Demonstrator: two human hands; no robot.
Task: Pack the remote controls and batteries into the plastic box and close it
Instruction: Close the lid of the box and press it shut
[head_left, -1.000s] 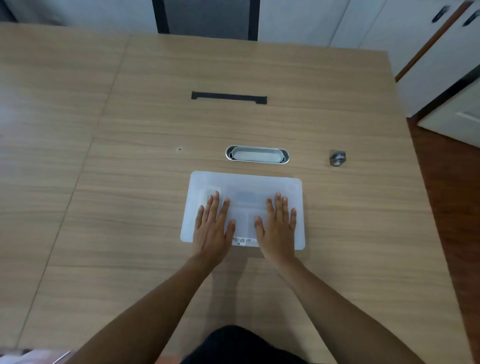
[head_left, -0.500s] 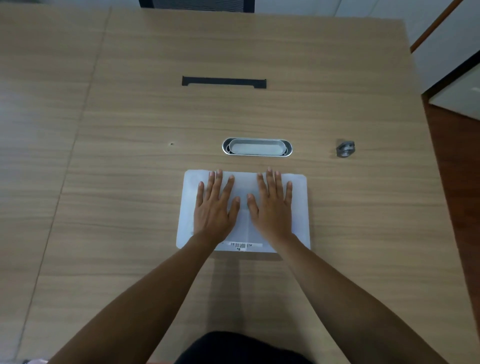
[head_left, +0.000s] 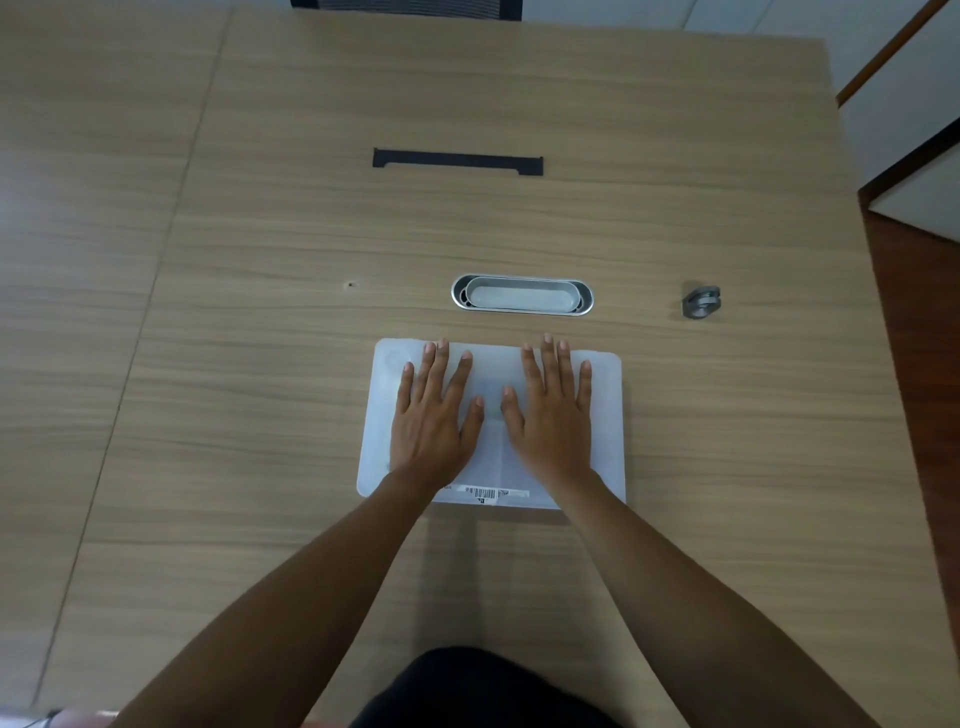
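Big light-wood table (head_left: 260, 467) fills pretty much the whole view, with a bit of white cabinet and reddish floor off to the right edge. Sitting in the middle of it, right in front of you, is the plastic box (head_left: 605, 415), translucent white, lid on top, barcode sticker (head_left: 493, 492) along the near edge. You can't really make out what's inside through the lid, just a faint darker patch between your thumbs.

Your left hand (head_left: 434, 415) is flat on the left half of the lid, palm down, fingers spread out and pointing away from you. Your right hand (head_left: 553, 415) is doing the same on the right half. Neither one is gripping anything, they're just lying flat on the lid, thumbs close together but not touching.

Just past the box there's an oval metal cable grommet (head_left: 522, 294) set into the table, a black slot (head_left: 457, 161) further back, and a small grey metal bit (head_left: 701, 301) off to the right, well apart from the box.
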